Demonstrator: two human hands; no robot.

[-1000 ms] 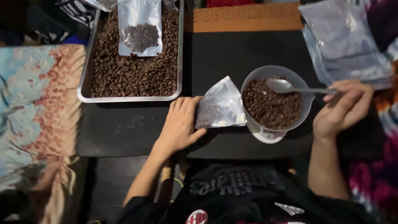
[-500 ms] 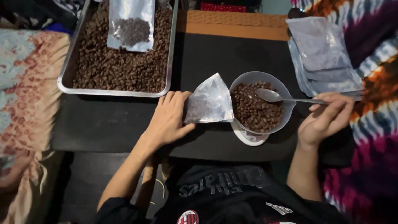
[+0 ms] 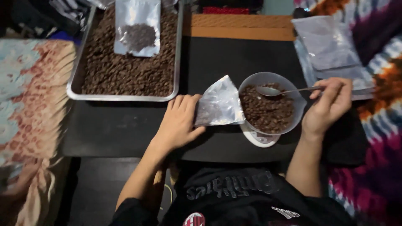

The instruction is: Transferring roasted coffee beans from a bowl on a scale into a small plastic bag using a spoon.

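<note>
Fingers of the left hand (image 3: 179, 121) are closed on a silver pouch (image 3: 218, 104), held just beside the bowl (image 3: 298, 100) of beans. A spoon (image 3: 276, 90) is pinched by the right hand (image 3: 328, 104) over the bowl. A tray (image 3: 75, 79) of beans is set beyond.

Single head-worn view, steeply downward and close over the dark table (image 3: 125, 138) before the wearer.

Home packing corner, low black table (image 3: 125, 138), tie-dye bedding (image 3: 368, 138), patterned cloth (image 3: 29, 96) alongside
</note>
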